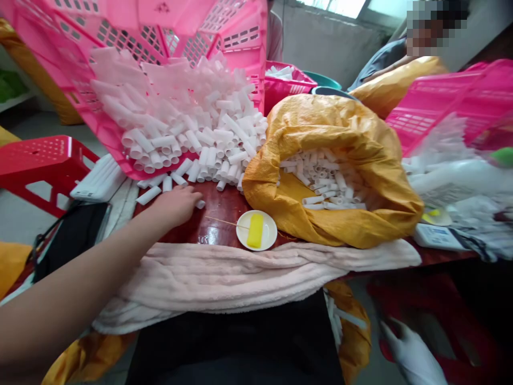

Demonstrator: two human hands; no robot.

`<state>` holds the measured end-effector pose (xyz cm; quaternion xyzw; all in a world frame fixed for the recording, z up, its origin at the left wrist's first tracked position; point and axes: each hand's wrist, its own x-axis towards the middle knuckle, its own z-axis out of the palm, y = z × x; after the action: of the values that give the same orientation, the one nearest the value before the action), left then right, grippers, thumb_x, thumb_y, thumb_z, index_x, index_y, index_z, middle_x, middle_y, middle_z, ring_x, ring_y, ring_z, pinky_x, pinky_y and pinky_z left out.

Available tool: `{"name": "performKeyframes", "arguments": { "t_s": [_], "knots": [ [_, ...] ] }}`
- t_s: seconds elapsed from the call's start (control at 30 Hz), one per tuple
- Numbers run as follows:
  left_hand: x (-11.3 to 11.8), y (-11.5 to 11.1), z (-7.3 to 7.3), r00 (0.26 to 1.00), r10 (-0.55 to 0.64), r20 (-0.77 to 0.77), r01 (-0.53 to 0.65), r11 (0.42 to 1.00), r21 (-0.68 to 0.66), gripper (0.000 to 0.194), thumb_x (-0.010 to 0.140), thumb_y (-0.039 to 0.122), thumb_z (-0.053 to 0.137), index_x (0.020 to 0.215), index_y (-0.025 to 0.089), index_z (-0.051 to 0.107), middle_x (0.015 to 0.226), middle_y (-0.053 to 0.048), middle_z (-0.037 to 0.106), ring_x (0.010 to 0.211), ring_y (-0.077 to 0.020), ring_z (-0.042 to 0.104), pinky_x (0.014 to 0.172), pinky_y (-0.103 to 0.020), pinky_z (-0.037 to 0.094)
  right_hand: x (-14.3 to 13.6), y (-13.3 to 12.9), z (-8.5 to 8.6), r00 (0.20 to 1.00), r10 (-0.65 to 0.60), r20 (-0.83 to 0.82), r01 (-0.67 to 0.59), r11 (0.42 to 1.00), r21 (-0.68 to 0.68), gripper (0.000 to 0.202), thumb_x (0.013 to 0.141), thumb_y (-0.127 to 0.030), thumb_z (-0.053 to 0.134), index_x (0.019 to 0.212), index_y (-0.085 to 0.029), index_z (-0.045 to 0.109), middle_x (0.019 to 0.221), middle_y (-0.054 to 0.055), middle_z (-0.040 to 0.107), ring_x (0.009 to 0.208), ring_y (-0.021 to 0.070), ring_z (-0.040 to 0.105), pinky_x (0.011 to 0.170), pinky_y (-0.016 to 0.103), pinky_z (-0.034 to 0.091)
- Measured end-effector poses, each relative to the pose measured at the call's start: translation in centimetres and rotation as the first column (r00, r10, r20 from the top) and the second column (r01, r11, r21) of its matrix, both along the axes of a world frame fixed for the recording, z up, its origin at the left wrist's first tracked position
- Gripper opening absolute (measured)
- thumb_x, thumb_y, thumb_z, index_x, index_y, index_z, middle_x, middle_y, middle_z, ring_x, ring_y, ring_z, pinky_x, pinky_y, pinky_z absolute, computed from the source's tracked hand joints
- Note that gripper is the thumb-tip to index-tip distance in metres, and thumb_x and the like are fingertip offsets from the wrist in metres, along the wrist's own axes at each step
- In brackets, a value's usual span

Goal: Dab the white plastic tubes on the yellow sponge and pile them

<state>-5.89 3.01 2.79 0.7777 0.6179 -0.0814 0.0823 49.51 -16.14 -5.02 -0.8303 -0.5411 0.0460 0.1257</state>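
My left hand (pixel 176 204) reaches across the dark red table (pixel 218 216), fingers curled down over a short white tube (pixel 200 203) at the edge of a spill of several white tubes (pixel 188 139). The tubes pour out of a tilted pink basket (pixel 160 32). My right hand (pixel 406 350), in a white glove and blurred, hangs low at the bottom right, below the table edge; whether it grips anything is unclear.
An orange woven sack (pixel 340 176) of white tubes lies open at the centre right. A white dish (pixel 256 230) with a yellow block sits before it. A pink towel (pixel 240 272) drapes the front edge. A red stool (pixel 40 160) stands to the left; another person (pixel 385 59) sits behind.
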Motion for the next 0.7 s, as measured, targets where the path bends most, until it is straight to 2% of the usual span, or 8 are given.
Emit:
{"name": "performKeyframes", "arguments": {
  "t_s": [0.07, 0.13, 0.23, 0.33, 0.43, 0.57, 0.63, 0.7],
  "knots": [
    [0.3, -0.9, 1.0, 0.995, 0.102, 0.006, -0.102, 0.994, 0.029, 0.031, 0.076, 0.015, 0.037, 0.101, 0.015, 0.055, 0.099, -0.011, 0.057, 0.086, -0.0237, 0.054, 0.069, -0.031, 0.041, -1.9, 1.7, 1.9, 0.999, 0.010, -0.044, -0.006, 0.995, 0.096, 0.033, 0.068, -0.043, 0.046, 0.075, -0.016, 0.064, 0.080, 0.017, 0.069, 0.080, 0.0353, 0.065, 0.071, 0.048, 0.053],
    [1.3, -2.1, 2.1, 0.979, 0.175, 0.104, -0.180, 0.983, 0.047, 0.024, 0.078, 0.024, 0.039, 0.095, 0.016, 0.052, 0.088, -0.008, 0.058, 0.075, -0.0218, 0.055, 0.061, -0.029, 0.039, -5.4, 5.0, 5.1, 0.994, 0.078, -0.073, -0.048, 0.935, 0.353, 0.034, 0.076, -0.039, 0.046, 0.094, -0.016, 0.063, 0.097, 0.015, 0.067, 0.092, 0.0303, 0.063, 0.083, 0.045, 0.049],
    [3.6, -3.8, 2.8, 0.952, 0.119, 0.281, -0.133, 0.991, 0.029, 0.019, 0.079, 0.035, 0.040, 0.079, 0.019, 0.050, 0.072, -0.002, 0.057, 0.064, -0.0171, 0.053, 0.056, -0.025, 0.038, -11.6, 12.3, 9.8, 0.912, 0.403, -0.080, -0.300, 0.786, 0.540, 0.027, 0.082, -0.032, 0.047, 0.103, -0.020, 0.061, 0.102, 0.009, 0.066, 0.093, 0.0225, 0.061, 0.087, 0.037, 0.047],
    [5.8, -4.5, 2.0, 0.956, -0.106, 0.274, 0.078, 0.991, 0.112, 0.013, 0.075, 0.026, 0.042, 0.075, 0.019, 0.052, 0.085, -0.005, 0.060, 0.080, -0.0189, 0.055, 0.068, -0.027, 0.040, -16.3, 20.3, 11.8, 0.831, 0.551, 0.077, -0.550, 0.792, 0.263, 0.022, 0.079, -0.023, 0.050, 0.094, -0.019, 0.065, 0.100, 0.010, 0.065, 0.098, 0.0253, 0.059, 0.088, 0.040, 0.045],
    [6.9, -4.4, 0.8, 0.964, -0.175, 0.201, 0.157, 0.982, 0.103, 0.012, 0.074, 0.022, 0.043, 0.076, 0.018, 0.053, 0.089, -0.007, 0.061, 0.086, -0.0210, 0.056, 0.072, -0.030, 0.040, -19.0, 25.7, 11.8, 0.812, 0.561, 0.164, -0.552, 0.828, -0.098, 0.018, 0.067, -0.019, 0.063, 0.085, -0.022, 0.066, 0.087, 0.008, 0.067, 0.090, 0.0282, 0.060, 0.082, 0.045, 0.045],
    [7.3, -4.3, 0.1, 0.960, -0.160, 0.229, 0.146, 0.986, 0.074, 0.012, 0.078, 0.024, 0.041, 0.076, 0.019, 0.052, 0.079, -0.004, 0.062, 0.073, -0.0179, 0.057, 0.061, -0.026, 0.037, -20.5, 26.9, 12.2, 0.804, 0.570, 0.170, -0.547, 0.820, -0.166, 0.025, 0.060, -0.018, 0.067, 0.085, -0.017, 0.063, 0.075, 0.009, 0.066, 0.073, 0.0264, 0.062, 0.069, 0.039, 0.048],
    [7.3, -4.4, -0.1, 0.956, -0.142, 0.258, 0.124, 0.989, 0.086, 0.013, 0.079, 0.026, 0.041, 0.077, 0.020, 0.052, 0.078, -0.003, 0.062, 0.071, -0.0175, 0.057, 0.059, -0.025, 0.036, -20.9, 25.2, 12.7, 0.809, 0.572, 0.139, -0.569, 0.820, -0.061, 0.028, 0.067, -0.025, 0.063, 0.092, -0.014, 0.059, 0.079, 0.010, 0.066, 0.073, 0.0249, 0.062, 0.067, 0.037, 0.047],
    [7.4, -4.4, -0.3, 0.955, -0.123, 0.271, 0.103, 0.991, 0.086, 0.015, 0.080, 0.029, 0.041, 0.074, 0.020, 0.052, 0.077, -0.003, 0.062, 0.070, -0.0174, 0.057, 0.058, -0.025, 0.035, -21.3, 22.7, 12.5, 0.747, 0.664, -0.023, -0.658, 0.744, 0.118, 0.029, 0.074, -0.031, 0.057, 0.098, -0.015, 0.054, 0.085, 0.008, 0.065, 0.075, 0.0216, 0.061, 0.067, 0.033, 0.048]
  ]
}}
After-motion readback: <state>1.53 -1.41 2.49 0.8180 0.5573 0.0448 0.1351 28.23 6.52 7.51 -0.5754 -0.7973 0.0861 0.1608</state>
